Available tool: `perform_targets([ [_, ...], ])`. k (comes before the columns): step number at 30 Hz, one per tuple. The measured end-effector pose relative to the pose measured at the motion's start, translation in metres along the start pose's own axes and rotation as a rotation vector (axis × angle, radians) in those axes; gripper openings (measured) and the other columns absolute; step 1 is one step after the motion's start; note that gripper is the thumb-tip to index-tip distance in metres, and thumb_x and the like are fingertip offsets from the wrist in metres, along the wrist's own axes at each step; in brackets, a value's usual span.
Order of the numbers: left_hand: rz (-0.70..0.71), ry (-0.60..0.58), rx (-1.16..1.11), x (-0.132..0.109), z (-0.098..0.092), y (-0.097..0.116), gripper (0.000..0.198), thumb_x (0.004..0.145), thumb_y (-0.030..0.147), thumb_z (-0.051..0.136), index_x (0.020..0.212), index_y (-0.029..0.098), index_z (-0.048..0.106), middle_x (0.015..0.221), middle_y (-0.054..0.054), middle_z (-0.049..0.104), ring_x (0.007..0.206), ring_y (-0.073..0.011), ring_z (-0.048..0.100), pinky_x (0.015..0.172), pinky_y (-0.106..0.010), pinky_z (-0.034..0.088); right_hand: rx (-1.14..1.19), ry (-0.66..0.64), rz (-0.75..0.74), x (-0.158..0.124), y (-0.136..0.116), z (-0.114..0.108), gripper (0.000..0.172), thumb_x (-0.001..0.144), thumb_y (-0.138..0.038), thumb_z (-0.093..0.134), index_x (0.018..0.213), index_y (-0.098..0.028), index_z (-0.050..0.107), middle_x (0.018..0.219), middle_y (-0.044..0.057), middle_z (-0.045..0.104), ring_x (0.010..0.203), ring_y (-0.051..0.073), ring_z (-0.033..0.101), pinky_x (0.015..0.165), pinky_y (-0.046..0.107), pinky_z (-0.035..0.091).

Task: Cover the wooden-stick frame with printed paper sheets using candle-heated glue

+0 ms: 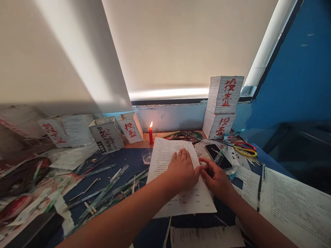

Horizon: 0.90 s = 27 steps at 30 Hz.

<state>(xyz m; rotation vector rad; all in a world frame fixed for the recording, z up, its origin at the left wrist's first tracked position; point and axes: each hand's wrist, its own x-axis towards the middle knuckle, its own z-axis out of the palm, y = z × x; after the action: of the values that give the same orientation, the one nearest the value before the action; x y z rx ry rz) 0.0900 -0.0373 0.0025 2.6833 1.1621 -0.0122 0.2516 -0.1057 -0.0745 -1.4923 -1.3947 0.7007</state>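
Note:
A printed sheet of paper (162, 158) lies slightly tilted in the middle of the blue tabletop. My left hand (183, 168) is pressed flat on it, fingers stretched toward the far edge. At the sheet's right edge, my right hand (214, 177) has its fingers bent and drawn together on the paper's margin, next to my left thumb. A lit red candle (150, 135) stands upright just beyond the sheet's far left corner. To the right of my right hand lies a dark phone (218, 156), with a small clear plastic piece over it.
Paper-covered boxes with red characters, including a stacked pair (219, 106), line the back. Yellow-and-red-handled scissors (245, 150) lie right of the phone. Thin clear and green strips (111, 186) litter the left. More printed sheets (292, 203) cover the right.

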Motion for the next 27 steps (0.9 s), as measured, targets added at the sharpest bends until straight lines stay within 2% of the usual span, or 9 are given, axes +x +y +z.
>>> perform_targets([
  [6, -0.020, 0.062, -0.039, 0.023, 0.006, -0.014, 0.088, 0.097, 0.062, 0.023, 0.154, -0.005, 0.026, 0.163, -0.026, 0.019, 0.153, -0.0372, 0.012, 0.123, -0.054, 0.012, -0.005, 0.002, 0.002, 0.000, -0.004, 0.003, 0.042, 0.094, -0.039, 0.057, 0.132, -0.020, 0.054, 0.086, 0.002, 0.068, 0.079, 0.021, 0.064, 0.073, 0.034, 0.049],
  [10, -0.091, 0.157, -0.101, 0.034, -0.003, -0.031, 0.085, 0.097, 0.060, 0.030, 0.152, -0.005, 0.029, 0.161, -0.028, 0.024, 0.152, -0.0412, 0.015, 0.121, -0.059, 0.011, -0.014, 0.002, 0.009, -0.002, -0.003, 0.004, 0.041, 0.095, -0.038, 0.056, 0.133, -0.022, 0.054, 0.086, 0.002, 0.068, 0.080, 0.021, 0.064, 0.071, 0.033, 0.049],
  [13, -0.157, 0.282, -0.161, 0.021, -0.018, -0.053, 0.080, 0.097, 0.057, 0.038, 0.154, 0.002, 0.029, 0.162, -0.026, 0.025, 0.152, -0.0400, 0.017, 0.121, -0.058, 0.013, -0.017, 0.006, 0.019, -0.003, -0.004, 0.003, 0.041, 0.095, -0.038, 0.055, 0.132, -0.022, 0.053, 0.086, 0.001, 0.067, 0.075, 0.020, 0.063, 0.066, 0.032, 0.048],
  [14, -0.173, 0.320, -0.187, 0.013, -0.023, -0.061, 0.077, 0.097, 0.056, 0.039, 0.153, 0.005, 0.031, 0.162, -0.024, 0.029, 0.151, -0.0381, 0.020, 0.121, -0.055, 0.018, -0.015, 0.006, 0.022, -0.003, -0.005, 0.002, 0.041, 0.095, -0.038, 0.055, 0.132, -0.022, 0.053, 0.085, 0.001, 0.067, 0.072, 0.019, 0.062, 0.063, 0.031, 0.047],
  [16, -0.197, 0.363, -0.246, -0.007, -0.032, -0.077, 0.072, 0.096, 0.058, 0.041, 0.151, 0.013, 0.038, 0.158, -0.021, 0.037, 0.147, -0.0366, 0.032, 0.117, -0.053, 0.028, -0.014, 0.006, 0.028, -0.002, -0.008, 0.002, 0.041, 0.095, -0.039, 0.054, 0.132, -0.022, 0.054, 0.084, 0.001, 0.065, 0.070, 0.018, 0.060, 0.061, 0.031, 0.046],
  [18, -0.221, 0.390, -0.304, -0.024, -0.036, -0.090, 0.070, 0.095, 0.061, 0.040, 0.147, 0.014, 0.044, 0.150, -0.022, 0.048, 0.140, -0.0385, 0.041, 0.113, -0.054, 0.033, -0.019, 0.004, 0.034, -0.002, -0.011, 0.001, 0.040, 0.096, -0.041, 0.053, 0.131, -0.021, 0.055, 0.083, 0.001, 0.063, 0.069, 0.018, 0.059, 0.061, 0.030, 0.045],
  [22, -0.338, 0.400, -0.436, -0.041, -0.034, -0.104, 0.071, 0.089, 0.067, 0.047, 0.138, 0.016, 0.055, 0.132, -0.024, 0.062, 0.120, -0.0457, 0.057, 0.097, -0.057, 0.043, -0.053, 0.010, 0.054, -0.001, -0.013, 0.000, 0.040, 0.096, -0.044, 0.052, 0.129, -0.023, 0.057, 0.082, 0.001, 0.062, 0.068, 0.018, 0.057, 0.060, 0.031, 0.045],
  [25, -0.409, 0.379, -0.533, -0.043, -0.029, -0.110, 0.071, 0.084, 0.069, 0.054, 0.134, 0.018, 0.059, 0.107, -0.019, 0.073, 0.101, -0.0449, 0.065, 0.085, -0.054, 0.046, -0.090, 0.014, 0.062, -0.001, -0.013, 0.000, 0.040, 0.096, -0.046, 0.052, 0.128, -0.024, 0.059, 0.082, 0.001, 0.062, 0.068, 0.019, 0.057, 0.059, 0.030, 0.044],
  [27, -0.429, 0.355, -0.583, -0.043, -0.026, -0.116, 0.073, 0.082, 0.069, 0.057, 0.134, 0.018, 0.059, 0.093, -0.016, 0.075, 0.092, -0.0429, 0.067, 0.077, -0.049, 0.047, -0.122, 0.013, 0.066, -0.001, -0.015, -0.001, 0.041, 0.096, -0.048, 0.052, 0.128, -0.025, 0.059, 0.082, 0.001, 0.062, 0.069, 0.019, 0.056, 0.058, 0.030, 0.043],
])
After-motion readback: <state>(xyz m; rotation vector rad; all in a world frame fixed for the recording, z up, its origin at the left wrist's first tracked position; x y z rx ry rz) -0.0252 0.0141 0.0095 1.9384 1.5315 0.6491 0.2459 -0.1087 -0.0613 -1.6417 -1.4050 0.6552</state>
